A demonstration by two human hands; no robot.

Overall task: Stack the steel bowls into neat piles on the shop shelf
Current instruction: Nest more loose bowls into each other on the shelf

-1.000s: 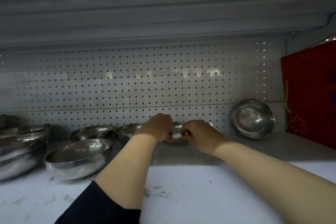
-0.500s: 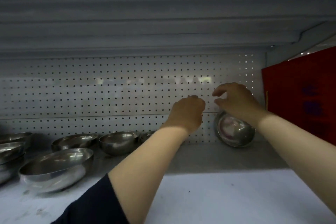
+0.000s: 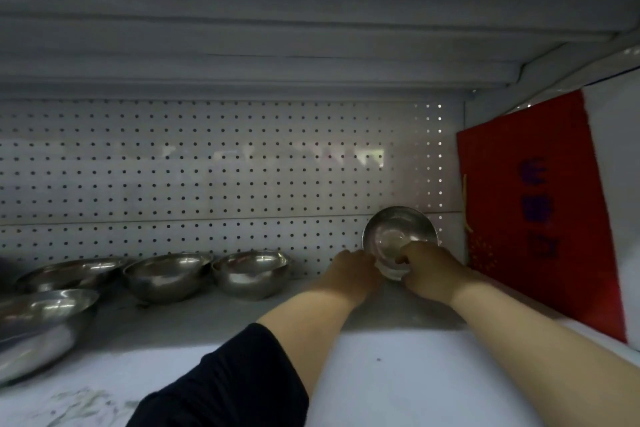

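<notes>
So both hands on the tilted round steel bowl (image 3: pixel 398 232) at the back right of the white shelf (image 3: pixel 381 374).
Looks empty from my end, leaning on the pegboard (image 3: pixel 207 177); left hand (image 3: pixel 353 270) touches its rim, right hand (image 3: pixel 429 270) fingers curl over it.

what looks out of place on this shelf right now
The tipped bowl at the back right stands on its edge against the pegboard, opening facing out, while the other bowls sit upright. Both hands are on it, the left hand at its left edge, the right hand at its lower rim.
</notes>
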